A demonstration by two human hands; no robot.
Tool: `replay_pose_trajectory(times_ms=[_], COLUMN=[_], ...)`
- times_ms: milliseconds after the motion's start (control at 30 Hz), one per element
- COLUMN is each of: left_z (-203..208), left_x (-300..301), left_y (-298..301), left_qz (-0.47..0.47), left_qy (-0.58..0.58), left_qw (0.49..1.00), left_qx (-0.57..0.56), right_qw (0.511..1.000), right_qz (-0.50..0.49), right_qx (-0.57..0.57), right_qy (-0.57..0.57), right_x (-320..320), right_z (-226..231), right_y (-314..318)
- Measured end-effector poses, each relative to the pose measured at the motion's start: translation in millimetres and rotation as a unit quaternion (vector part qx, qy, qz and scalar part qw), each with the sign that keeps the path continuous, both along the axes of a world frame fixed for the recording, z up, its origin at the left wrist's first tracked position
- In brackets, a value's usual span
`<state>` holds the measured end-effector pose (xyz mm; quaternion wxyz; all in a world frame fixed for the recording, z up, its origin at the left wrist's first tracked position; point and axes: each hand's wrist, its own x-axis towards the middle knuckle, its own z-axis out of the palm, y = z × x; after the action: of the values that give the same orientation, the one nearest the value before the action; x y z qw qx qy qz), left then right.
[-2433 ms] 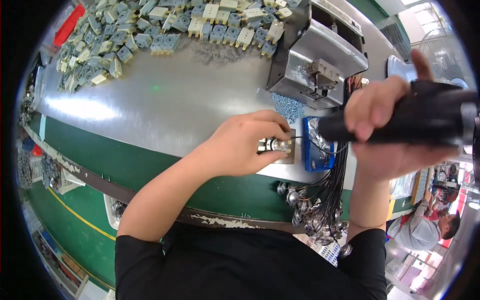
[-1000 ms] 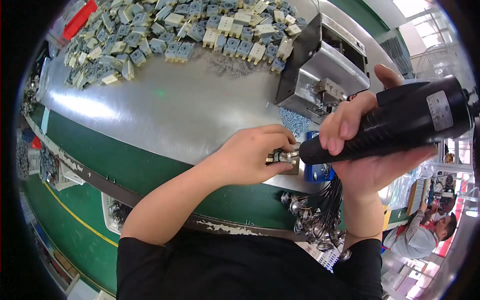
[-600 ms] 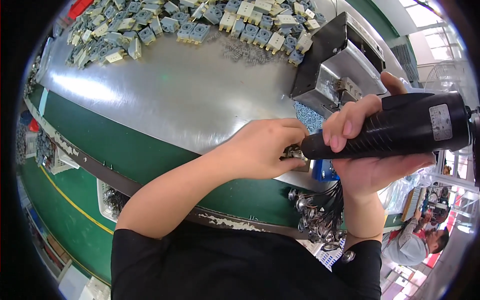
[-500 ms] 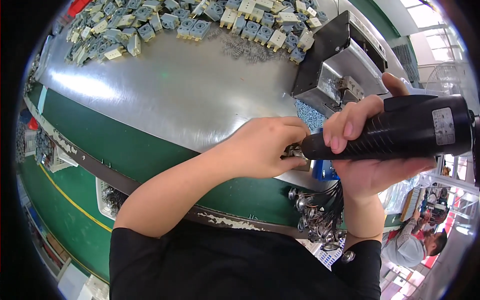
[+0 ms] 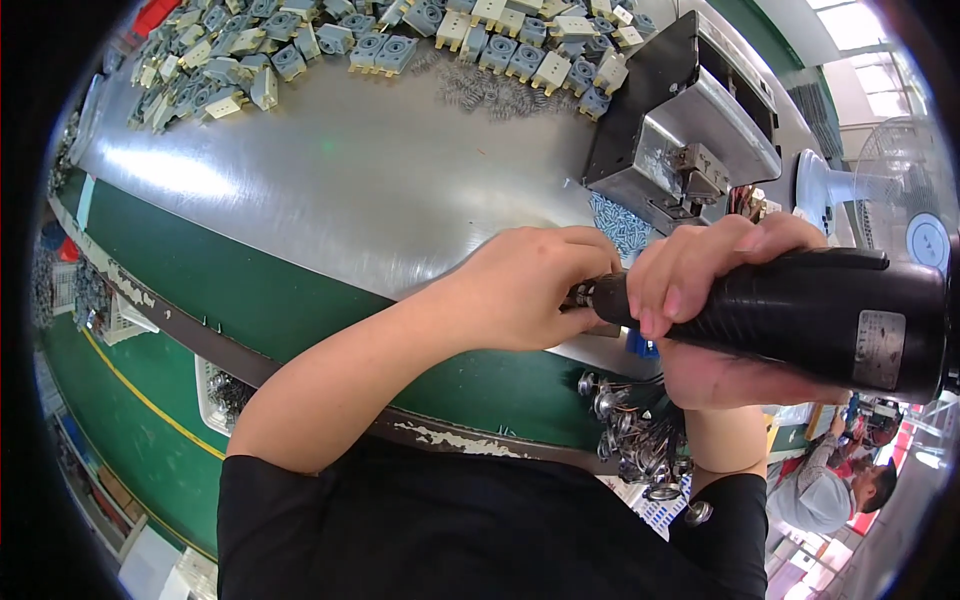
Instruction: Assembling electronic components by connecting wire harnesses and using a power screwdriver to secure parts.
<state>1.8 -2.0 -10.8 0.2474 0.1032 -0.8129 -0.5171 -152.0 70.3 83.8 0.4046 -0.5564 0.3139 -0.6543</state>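
Observation:
My right hand (image 5: 690,270) is wrapped around a black electric screwdriver (image 5: 800,315), which lies nearly level with its narrow nose pointing left. That nose reaches the fingers of my left hand (image 5: 545,285). The left fingers are closed around a small part whose metal edge (image 5: 602,330) peeks out; most of it is hidden, so its kind is unclear. Just beyond the hands, a heap of small silvery-blue screws (image 5: 620,225) lies on the steel bench top (image 5: 400,190). Partly covered by the right hand is a blue object (image 5: 641,346).
A dark box-shaped machine (image 5: 650,130) with a metal hood stands at the far right. Grey and cream housings (image 5: 395,55) pile along the back, with loose springs (image 5: 490,95) beside them. Round metal parts on black wires (image 5: 635,430) crowd the near edge. A co-worker (image 5: 825,490) sits at right.
The screwdriver's rear end has swung toward me and its nose has tipped slightly away. My right thumb, raised before, now lies along the tool. The left hand has barely moved.

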Motion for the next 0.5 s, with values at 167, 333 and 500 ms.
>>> replay_pose_trajectory(times_ms=[167,333,500], left_z=[2,5,6], left_x=[1,1,-2], left_y=[2,2,-2], left_qz=[0.001,-0.003,-0.014], left_qy=[-0.013,-0.021,0.022], left_qw=[1.0,1.0,1.0], left_qx=[0.008,0.02,0.0], right_qw=[1.0,1.0,0.995], right_qz=[0.004,0.003,0.099], right_qx=[-0.002,-0.008,0.01], right_qy=[0.001,-0.003,0.024], right_x=[1,2,-36], right_z=[-3,-6,16], right_y=[2,1,0])
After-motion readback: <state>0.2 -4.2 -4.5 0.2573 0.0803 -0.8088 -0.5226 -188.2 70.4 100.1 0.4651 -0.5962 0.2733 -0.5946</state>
